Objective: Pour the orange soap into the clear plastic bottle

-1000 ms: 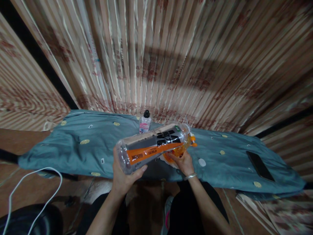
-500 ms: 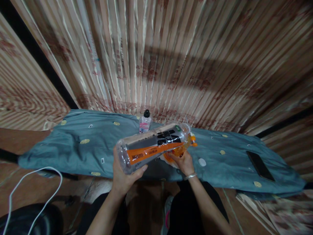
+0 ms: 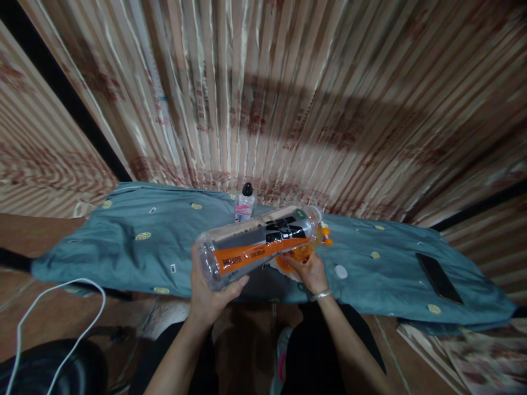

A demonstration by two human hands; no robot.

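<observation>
My left hand (image 3: 209, 299) is closed round the base end of a large clear plastic bottle (image 3: 263, 238) with a black, grey and orange label. The bottle lies tilted in the air, its mouth up and to the right, with no cap on it. Under its neck end, my right hand (image 3: 310, 271) grips a see-through orange container (image 3: 302, 252), mostly hidden behind the bottle. A round white cap (image 3: 340, 271) lies on the cloth to the right of my right hand. Beyond the container is a small orange-and-white object (image 3: 326, 233) whose kind I cannot make out.
A small clear bottle with a black top (image 3: 246, 203) stands behind the large one. The surface has a blue-green patterned cloth (image 3: 156, 252); a dark phone (image 3: 438, 278) lies at its right. Striped curtains (image 3: 263, 109) hang behind. A white cable (image 3: 101, 296) loops at the lower left.
</observation>
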